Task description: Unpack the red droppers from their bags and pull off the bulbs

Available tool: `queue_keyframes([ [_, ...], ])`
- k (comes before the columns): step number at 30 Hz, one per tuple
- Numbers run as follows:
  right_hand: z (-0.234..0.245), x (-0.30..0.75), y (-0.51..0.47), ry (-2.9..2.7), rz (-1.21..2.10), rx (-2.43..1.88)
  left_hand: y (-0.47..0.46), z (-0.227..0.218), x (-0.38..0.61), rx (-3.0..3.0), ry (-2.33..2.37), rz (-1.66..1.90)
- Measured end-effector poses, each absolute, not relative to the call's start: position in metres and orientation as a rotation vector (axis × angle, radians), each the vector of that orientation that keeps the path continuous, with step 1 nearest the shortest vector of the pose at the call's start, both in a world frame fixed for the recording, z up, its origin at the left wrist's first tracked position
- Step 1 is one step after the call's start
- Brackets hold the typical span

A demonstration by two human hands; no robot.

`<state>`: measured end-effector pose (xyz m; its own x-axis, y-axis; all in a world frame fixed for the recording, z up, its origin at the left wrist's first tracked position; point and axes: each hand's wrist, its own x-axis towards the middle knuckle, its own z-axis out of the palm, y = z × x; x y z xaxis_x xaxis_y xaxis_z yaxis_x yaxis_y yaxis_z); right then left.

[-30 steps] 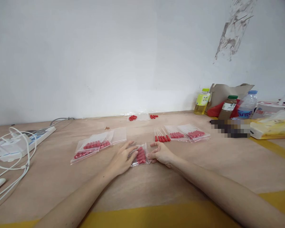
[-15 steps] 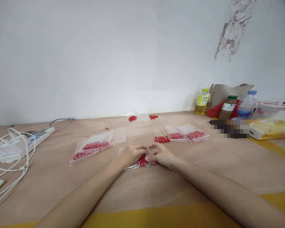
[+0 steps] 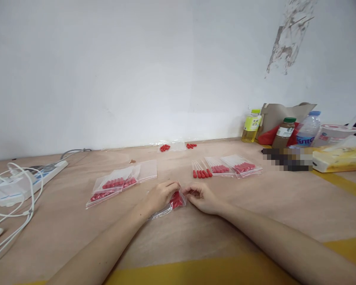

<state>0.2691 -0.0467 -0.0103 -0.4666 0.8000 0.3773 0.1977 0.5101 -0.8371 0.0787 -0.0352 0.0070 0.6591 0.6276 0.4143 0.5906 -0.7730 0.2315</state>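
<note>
A small clear zip bag [image 3: 173, 202] with several red-capped pieces inside lies on the brown table [image 3: 195, 233] in front of me. My left hand [image 3: 160, 195] is curled over the bag's left part, fingers pinching its top edge. My right hand [image 3: 201, 196] meets it from the right, fingers closed on the bag's right corner. To the left lies a pile of filled bags [image 3: 118, 183]. Behind my right hand are loose red-tipped sticks [image 3: 201, 171] and more filled bags [image 3: 235, 166].
A white power strip [image 3: 32, 178] with white cables [image 3: 14, 206] is at the left. Bottles [image 3: 251, 126], a paper bag [image 3: 280, 114] and a tissue pack [image 3: 339, 159] stand at the right by the wall. A few red pieces [image 3: 178, 147] lie at the back edge.
Both hands went from lying flat beside the bag to pinching it. The bag has been gathered and tilted, its red contents bunched toward the right end.
</note>
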Motion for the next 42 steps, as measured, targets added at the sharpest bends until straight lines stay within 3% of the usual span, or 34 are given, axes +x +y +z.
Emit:
queue_keyframes([
  [8,-0.013,0.277,-0.037,-2.301,-0.131,-0.625,-0.037,0.013,0.079,2.815,0.963,0.717],
  [20,-0.013,0.277,-0.032,-2.383,-0.563,-0.425,-0.03,0.016,0.08,3.419,0.547,0.499],
  [25,-0.003,0.285,-0.033,-2.539,-0.401,-0.482,-0.029,0.032,0.073,3.453,0.619,0.381],
  [34,0.001,0.279,-0.041,-2.261,0.547,-0.876,-0.035,0.051,0.07,3.583,0.7,0.349],
  [42,-0.007,0.269,-0.039,-2.151,0.877,-0.888,-0.063,0.028,0.06,2.682,1.154,0.5],
])
